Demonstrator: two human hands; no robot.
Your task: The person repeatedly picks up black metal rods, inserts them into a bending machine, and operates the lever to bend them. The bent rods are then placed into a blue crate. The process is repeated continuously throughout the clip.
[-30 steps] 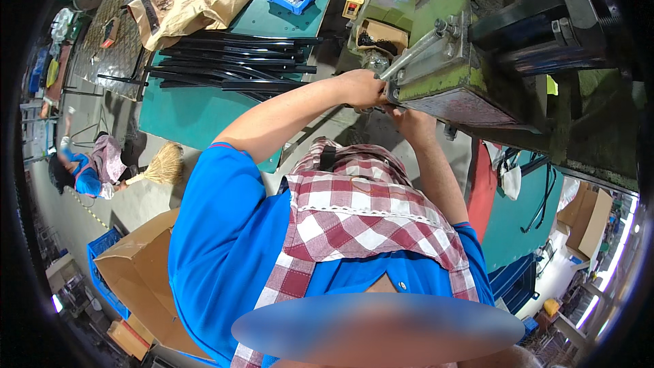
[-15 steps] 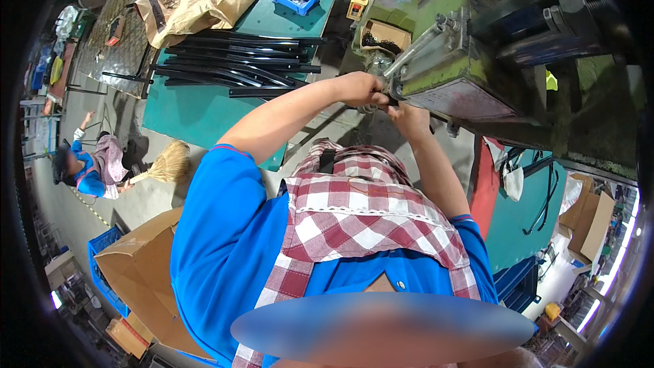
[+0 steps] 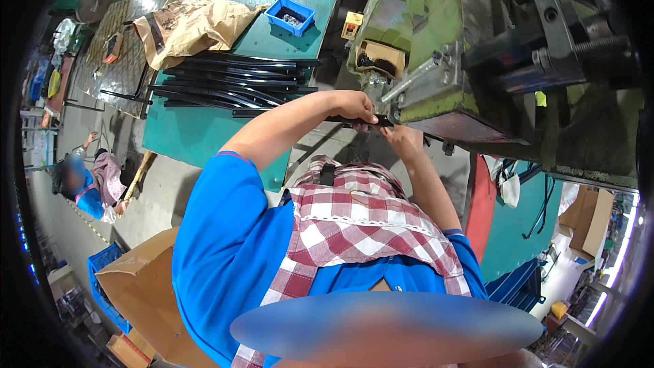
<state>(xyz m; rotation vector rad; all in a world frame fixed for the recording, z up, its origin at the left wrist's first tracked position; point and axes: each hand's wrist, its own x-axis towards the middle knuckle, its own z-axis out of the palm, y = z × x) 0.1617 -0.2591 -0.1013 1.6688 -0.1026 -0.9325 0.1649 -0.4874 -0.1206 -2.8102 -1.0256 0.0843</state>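
Observation:
A black tube point(image 3: 383, 121) is gripped by my left hand point(image 3: 355, 105), its fingers closed around it just below the front of the green machine point(image 3: 449, 105). From the other side, my right hand point(image 3: 405, 140) pinches close to the end of the same tube. The tube runs leftward behind my left forearm, so its full length is hidden. A bundle of black tubes point(image 3: 225, 82) lies on the green table point(image 3: 180, 133) to the left. Above my hands, a small cardboard box point(image 3: 379, 58) with small black parts sits against the machine.
A blue bin point(image 3: 290, 16) of small parts and brown paper point(image 3: 197, 24) lie on the table. A yellow switch box point(image 3: 352, 25) is beside the machine. A large carton point(image 3: 139, 279) stands lower left. Another person point(image 3: 92, 180) bends at far left. More black pieces point(image 3: 541, 204) hang at right.
Both hands have come slightly down and back from the machine, and more of the black tube shows between them. At far left, the other person's broom has swung to a more upright angle.

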